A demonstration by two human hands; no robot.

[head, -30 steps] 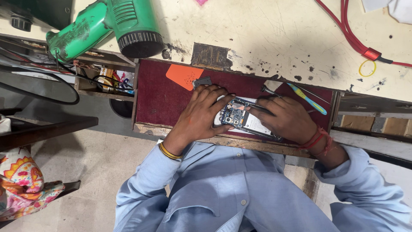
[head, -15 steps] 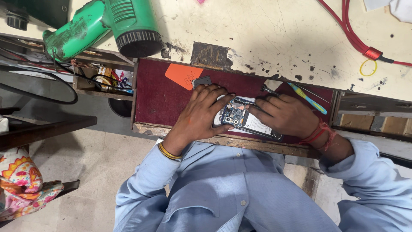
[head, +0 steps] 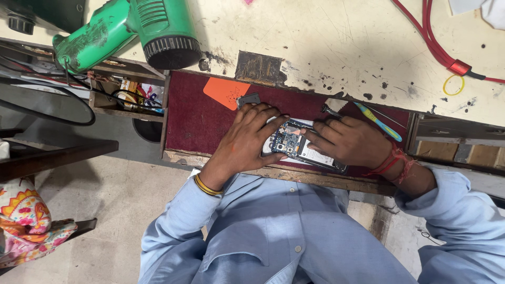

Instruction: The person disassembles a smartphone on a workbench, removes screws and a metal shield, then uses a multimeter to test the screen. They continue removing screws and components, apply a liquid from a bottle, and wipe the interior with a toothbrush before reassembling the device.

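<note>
Now the opened phone [head: 301,150] is being worked on over the dark red mat [head: 194,118], near the mat's front edge. It is pinned at one end by the left hand [head: 247,142], fingers spread over the exposed circuit board, while the other end is gripped by the right hand [head: 352,141], fingers curled onto the upper edge. Both hands are closed on the phone, close together but not touching. A fine tool may be held under the right fingers; that cannot be told from this angle. An internal-part stage seems to be in hand. Steady pinning and a light, precise fingertip touch are called for next. An orange card [head: 225,92], a blue-handled tool [head: 377,121] and a green heat gun [head: 129,31] are left lying nearby.
</note>
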